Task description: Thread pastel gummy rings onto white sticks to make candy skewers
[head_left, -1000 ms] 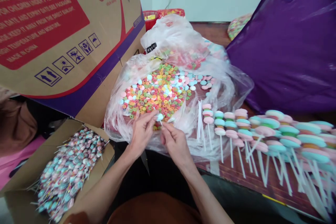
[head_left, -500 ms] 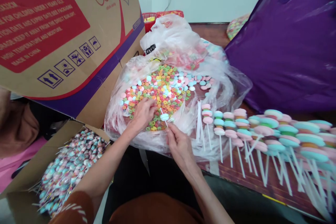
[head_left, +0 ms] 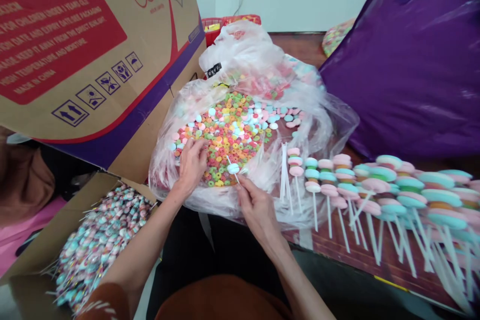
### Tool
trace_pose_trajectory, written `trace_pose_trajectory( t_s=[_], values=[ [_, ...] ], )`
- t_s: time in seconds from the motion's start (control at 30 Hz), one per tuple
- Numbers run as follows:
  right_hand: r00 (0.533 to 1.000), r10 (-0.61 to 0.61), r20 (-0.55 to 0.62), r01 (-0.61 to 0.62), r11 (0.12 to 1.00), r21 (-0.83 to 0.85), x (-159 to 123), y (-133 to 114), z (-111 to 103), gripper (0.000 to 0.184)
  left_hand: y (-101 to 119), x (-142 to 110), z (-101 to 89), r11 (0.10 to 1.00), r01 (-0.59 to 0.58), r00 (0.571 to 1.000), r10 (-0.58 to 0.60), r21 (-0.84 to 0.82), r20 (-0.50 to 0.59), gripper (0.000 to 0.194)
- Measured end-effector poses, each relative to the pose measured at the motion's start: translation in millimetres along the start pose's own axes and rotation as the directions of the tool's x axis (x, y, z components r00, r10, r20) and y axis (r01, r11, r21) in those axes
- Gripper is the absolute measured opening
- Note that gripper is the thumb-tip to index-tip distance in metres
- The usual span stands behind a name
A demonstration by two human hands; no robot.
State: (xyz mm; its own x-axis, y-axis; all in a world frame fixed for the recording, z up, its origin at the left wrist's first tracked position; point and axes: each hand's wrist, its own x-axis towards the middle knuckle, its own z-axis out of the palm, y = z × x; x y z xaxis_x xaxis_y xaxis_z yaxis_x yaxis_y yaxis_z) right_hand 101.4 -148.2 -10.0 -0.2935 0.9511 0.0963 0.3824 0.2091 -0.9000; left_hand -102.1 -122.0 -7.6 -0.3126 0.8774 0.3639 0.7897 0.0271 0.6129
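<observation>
A clear plastic bag [head_left: 330, 125] lies open before me, holding a heap of small coloured candy rings and discs [head_left: 225, 132]. My left hand [head_left: 192, 162] rests on the near left part of the heap, fingers curled down among the rings. My right hand [head_left: 255, 205] pinches a thin white stick [head_left: 235, 176] that carries one pale blue disc [head_left: 233, 167] near its top. The stick stands tilted over the bag's near edge.
A row of finished candy sticks [head_left: 375, 185] lies to the right on a brown surface, with bare white sticks [head_left: 285, 175] beside it. A carton of wrapped lollipops [head_left: 97, 240] sits at lower left under a large cardboard box [head_left: 93, 55]. A purple bag [head_left: 412, 60] fills the right.
My left hand let go of the stick and moved left and forward into the candy heap. My right hand kept the stick with the blue disc, nearly in place.
</observation>
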Motion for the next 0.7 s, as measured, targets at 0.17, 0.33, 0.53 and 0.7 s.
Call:
trace_pose_trajectory(
  t_s=[0.17, 0.33, 0.53, 0.7],
  values=[
    [1.000, -0.003, -0.010, 0.003, 1.000, -0.010, -1, 3, 2, 0.043, 7, -2, -1.6, 0.958, -0.234, 0.950, 0.190, 0.165, 0.247, 0.028],
    [1.000, 0.002, 0.028, 0.001, 0.996, -0.089, 0, 3, -2, 0.043, 9, 4, -0.6, 0.960, -0.221, 0.935, 0.159, 0.171, 0.316, 0.024],
    [0.976, 0.104, 0.192, -0.030, 0.934, -0.357, 14, -18, -12, 0.042, 13, 3, 4.5, 0.985, -0.150, 0.953, 0.123, 0.079, 0.277, 0.024],
    [0.923, 0.254, 0.291, -0.036, 0.806, -0.591, 24, -46, -19, 0.040, 21, 1, 9.7, 0.987, -0.138, 0.952, 0.108, 0.084, 0.287, 0.018]
  ],
)
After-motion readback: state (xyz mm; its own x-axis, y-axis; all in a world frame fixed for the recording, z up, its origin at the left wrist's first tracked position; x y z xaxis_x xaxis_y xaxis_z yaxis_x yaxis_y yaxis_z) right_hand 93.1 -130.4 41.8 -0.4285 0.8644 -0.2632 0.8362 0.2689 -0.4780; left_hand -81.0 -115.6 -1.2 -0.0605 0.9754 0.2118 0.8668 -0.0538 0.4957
